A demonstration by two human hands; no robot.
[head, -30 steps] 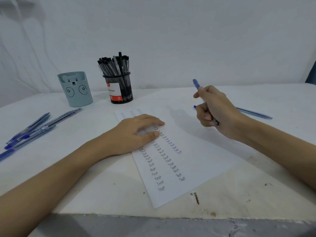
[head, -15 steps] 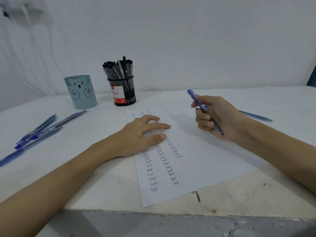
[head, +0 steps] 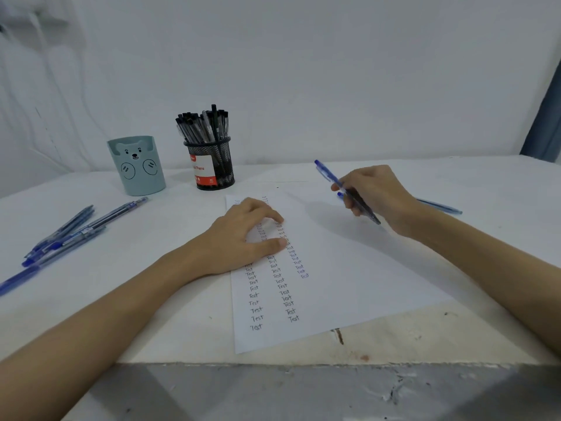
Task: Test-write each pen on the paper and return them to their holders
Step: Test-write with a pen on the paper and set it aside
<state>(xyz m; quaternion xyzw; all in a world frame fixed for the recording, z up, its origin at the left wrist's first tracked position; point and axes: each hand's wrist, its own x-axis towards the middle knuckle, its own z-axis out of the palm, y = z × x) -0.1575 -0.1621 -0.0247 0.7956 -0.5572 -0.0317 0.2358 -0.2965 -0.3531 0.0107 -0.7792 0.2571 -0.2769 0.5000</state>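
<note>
White wall behind, white tabletop filling the middle of the frame, its near edge chipped and grey along the bottom.

My left hand lies flat at centre on the white sheet of paper, fingers straight and pressing it down. Columns of handwritten "Test" run down the sheet's left part below my fingers.

My right hand, right of centre, is curled round a blue plastic ballpoint pen. The pen is held off the paper, tilted, cap end pointing to the upper left.

Another blue pen lies on the table behind that hand, partly hidden by it.

Far left: a loose cluster of blue pens lying on the table.

Upper left of centre: a pale teal cup with a bear face, and just right of it a black wire-mesh holder packed with black pens standing upright.
</note>
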